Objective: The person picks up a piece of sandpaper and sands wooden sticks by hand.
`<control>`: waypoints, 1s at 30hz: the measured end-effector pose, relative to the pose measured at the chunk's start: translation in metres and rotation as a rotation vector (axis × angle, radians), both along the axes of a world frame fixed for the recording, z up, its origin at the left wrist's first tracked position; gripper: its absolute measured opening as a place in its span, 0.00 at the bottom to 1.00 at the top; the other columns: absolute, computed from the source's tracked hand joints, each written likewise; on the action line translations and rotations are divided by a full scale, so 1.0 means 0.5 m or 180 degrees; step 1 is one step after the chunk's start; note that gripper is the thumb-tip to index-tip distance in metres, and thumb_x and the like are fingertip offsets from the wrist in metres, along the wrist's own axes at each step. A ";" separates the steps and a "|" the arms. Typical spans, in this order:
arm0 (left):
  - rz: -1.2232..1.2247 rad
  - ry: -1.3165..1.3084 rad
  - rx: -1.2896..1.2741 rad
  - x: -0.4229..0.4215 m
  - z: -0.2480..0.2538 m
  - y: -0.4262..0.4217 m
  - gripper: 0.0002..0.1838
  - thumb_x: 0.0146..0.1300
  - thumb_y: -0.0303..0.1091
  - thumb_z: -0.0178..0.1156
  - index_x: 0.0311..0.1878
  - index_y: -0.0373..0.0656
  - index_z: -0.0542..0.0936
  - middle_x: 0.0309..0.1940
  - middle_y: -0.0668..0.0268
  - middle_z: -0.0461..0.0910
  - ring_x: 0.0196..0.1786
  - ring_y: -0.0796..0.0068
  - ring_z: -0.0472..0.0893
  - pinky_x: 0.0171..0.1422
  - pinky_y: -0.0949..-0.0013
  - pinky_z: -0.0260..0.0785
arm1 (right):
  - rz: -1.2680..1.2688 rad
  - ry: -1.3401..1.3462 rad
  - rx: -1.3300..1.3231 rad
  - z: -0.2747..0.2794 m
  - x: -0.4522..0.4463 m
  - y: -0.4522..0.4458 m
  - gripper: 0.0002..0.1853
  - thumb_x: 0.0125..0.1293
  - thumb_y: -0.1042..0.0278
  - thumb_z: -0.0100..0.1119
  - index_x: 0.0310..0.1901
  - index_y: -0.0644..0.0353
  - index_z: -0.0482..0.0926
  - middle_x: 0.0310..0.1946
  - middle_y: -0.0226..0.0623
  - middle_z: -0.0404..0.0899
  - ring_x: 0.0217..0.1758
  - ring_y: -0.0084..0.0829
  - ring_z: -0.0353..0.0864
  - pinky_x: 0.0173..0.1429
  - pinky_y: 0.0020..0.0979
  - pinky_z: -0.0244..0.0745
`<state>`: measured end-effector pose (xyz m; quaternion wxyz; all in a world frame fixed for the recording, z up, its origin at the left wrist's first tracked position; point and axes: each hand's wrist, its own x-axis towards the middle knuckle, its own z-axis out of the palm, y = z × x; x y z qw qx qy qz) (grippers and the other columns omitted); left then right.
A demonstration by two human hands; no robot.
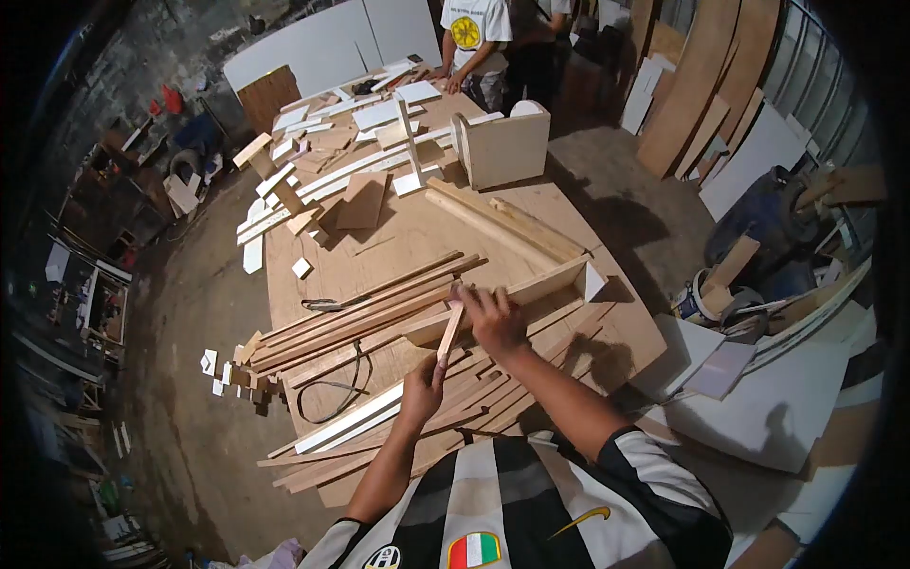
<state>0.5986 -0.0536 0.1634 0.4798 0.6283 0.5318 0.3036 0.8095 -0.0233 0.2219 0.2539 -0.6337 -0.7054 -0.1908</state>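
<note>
A short, narrow wooden strip (450, 332) stands tilted between my hands over the workbench. My left hand (422, 391) is closed around its lower end, thumb along the face. At the upper end, my right hand (499, 322) has its fingers bent over the strip; whether anything else lies under them is hidden. Just beyond and to the left runs a stack of long wooden strips (360, 327). Below my hands lie more loose strips (464, 403) and a white strip (351, 422). A long board (545, 284) stands on edge right of my right hand.
The plywood worktop (332, 256) carries a dark cord (355, 379), long wooden beams (502, 228), a white box-like piece (507, 152) and a brown panel (363, 201). Another person (479, 43) stands at the far end. Panels (758, 408) and a bucket (697, 296) sit to the right.
</note>
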 end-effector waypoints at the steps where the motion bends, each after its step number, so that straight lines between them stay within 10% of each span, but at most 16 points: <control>1: -0.0088 0.0071 0.0071 0.006 0.019 -0.003 0.24 0.78 0.43 0.57 0.63 0.30 0.77 0.34 0.65 0.79 0.34 0.78 0.75 0.39 0.69 0.76 | -0.0191 0.0242 -0.0112 0.005 0.009 0.013 0.23 0.63 0.68 0.58 0.62 0.51 0.80 0.46 0.32 0.81 0.46 0.38 0.79 0.42 0.38 0.81; 30: -0.0155 0.0032 -0.0099 0.000 0.035 -0.009 0.22 0.76 0.43 0.61 0.59 0.31 0.78 0.35 0.65 0.81 0.37 0.79 0.77 0.41 0.70 0.77 | 0.0287 0.0163 -0.0241 -0.005 0.002 -0.026 0.27 0.64 0.67 0.57 0.67 0.52 0.77 0.48 0.34 0.80 0.50 0.38 0.79 0.48 0.38 0.82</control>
